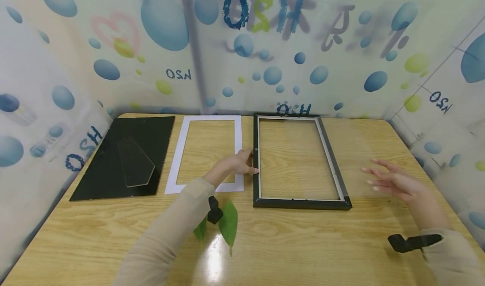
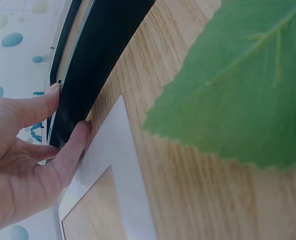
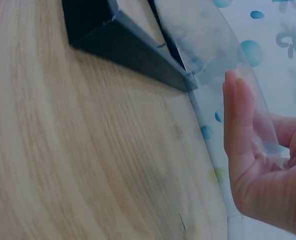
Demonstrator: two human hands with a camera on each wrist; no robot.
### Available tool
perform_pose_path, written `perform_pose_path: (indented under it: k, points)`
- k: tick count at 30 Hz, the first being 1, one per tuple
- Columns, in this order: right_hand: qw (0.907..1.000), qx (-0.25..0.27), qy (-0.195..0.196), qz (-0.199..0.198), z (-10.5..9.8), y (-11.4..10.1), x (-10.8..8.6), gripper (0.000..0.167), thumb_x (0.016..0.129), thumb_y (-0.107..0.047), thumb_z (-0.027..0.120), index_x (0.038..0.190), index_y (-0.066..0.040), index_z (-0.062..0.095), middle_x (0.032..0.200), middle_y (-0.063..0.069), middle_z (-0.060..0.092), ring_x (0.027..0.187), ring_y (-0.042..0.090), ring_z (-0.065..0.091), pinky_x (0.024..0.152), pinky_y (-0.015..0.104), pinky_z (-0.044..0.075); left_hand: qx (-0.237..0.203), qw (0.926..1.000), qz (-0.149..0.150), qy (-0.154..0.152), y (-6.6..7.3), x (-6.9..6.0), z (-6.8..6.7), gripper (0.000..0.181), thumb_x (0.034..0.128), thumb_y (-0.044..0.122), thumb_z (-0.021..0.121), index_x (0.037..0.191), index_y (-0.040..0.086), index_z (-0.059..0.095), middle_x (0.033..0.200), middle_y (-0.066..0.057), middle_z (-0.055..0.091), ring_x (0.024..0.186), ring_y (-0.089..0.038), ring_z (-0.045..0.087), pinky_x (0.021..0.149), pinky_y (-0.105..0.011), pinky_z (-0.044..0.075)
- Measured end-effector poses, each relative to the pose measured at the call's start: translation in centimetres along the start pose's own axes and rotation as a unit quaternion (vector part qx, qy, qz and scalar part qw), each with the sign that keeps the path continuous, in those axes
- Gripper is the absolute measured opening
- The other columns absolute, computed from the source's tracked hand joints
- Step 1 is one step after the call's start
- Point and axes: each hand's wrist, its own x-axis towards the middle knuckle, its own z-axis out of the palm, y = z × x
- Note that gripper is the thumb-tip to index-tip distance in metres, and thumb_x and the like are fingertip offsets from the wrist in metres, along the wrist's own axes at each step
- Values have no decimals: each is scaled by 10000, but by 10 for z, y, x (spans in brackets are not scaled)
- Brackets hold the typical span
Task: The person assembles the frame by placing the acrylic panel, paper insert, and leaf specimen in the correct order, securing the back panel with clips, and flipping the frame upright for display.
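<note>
A black picture frame (image 1: pixel 302 203) lies on the table with its inner rim facing up. My left hand (image 1: pixel 241 161) grips its left side, the thumb on top and the fingers against the outer wall, as the left wrist view shows on the frame side (image 2: pixel 95 60). At the right, my right hand (image 1: pixel 398 183) holds a clear sheet (image 1: pixel 352 151) by its right edge. In the right wrist view the sheet (image 3: pixel 207 40) passes between thumb and fingers, bowed and tilted over the frame's right part. Its far edges are hard to make out.
A white mat border (image 1: pixel 174 188) lies left of the frame. Farther left is a black backing board (image 1: pixel 102 168) with a stand flap. Two green leaves (image 1: pixel 228 223) are near the left forearm. A patterned curtain (image 1: pixel 242 84) closes the table's back.
</note>
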Motion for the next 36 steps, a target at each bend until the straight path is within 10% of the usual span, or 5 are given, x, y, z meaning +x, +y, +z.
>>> perform_pose_path:
  k: [14, 36]
  points:
    - [9948, 519, -790, -371, 16, 11, 16, 372, 992, -7, 241, 1214, -259, 400, 1172, -55, 637, 938, 165, 668, 758, 260, 545, -10, 10000, 81, -19, 3, 4, -1, 816, 871, 276, 616, 1458, 17, 112, 1297, -181, 416, 1186, -268, 424, 1047, -382, 343]
    - [9989, 266, 330, 180, 55, 9, 49, 289, 980, -79, 373, 1193, -253, 288, 1063, -95, 657, 832, 139, 670, 675, 242, 552, -73, 9999, 132, 22, -3, 2, 1, 821, 869, 272, 621, 1456, 10, 110, 1346, -190, 393, 1200, -275, 439, 1050, -384, 347]
